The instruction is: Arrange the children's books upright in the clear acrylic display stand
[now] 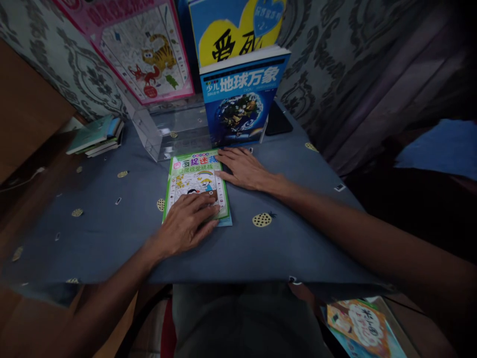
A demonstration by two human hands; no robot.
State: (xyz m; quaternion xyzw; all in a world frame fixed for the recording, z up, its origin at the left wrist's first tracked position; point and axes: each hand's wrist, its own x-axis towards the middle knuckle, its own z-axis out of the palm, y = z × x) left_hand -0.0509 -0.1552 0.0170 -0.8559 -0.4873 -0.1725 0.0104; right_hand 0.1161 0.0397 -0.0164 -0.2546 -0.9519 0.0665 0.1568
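Note:
A green-bordered picture book [197, 166] lies closed on the table, its cover drawn with children and a rainbow. Under its lower right corner a light-blue edge sticks out, perhaps another book. Flat across the lower part of the cover rests my left hand [192, 219], fingers stretched out. My right hand [242, 169] lies with spread fingers over the book's upper right corner and the cloth beside it. Just behind stands a blue book with a globe [240, 109], upright in a clear acrylic stand [151, 132].
A pink-bordered book [149, 54] and a yellow-and-blue book [231, 30] stand at the back. Several stacked books [95, 136] lie at the left. A dark flat object [279, 122] is behind right. Below the table's right edge, a box holds books [363, 325].

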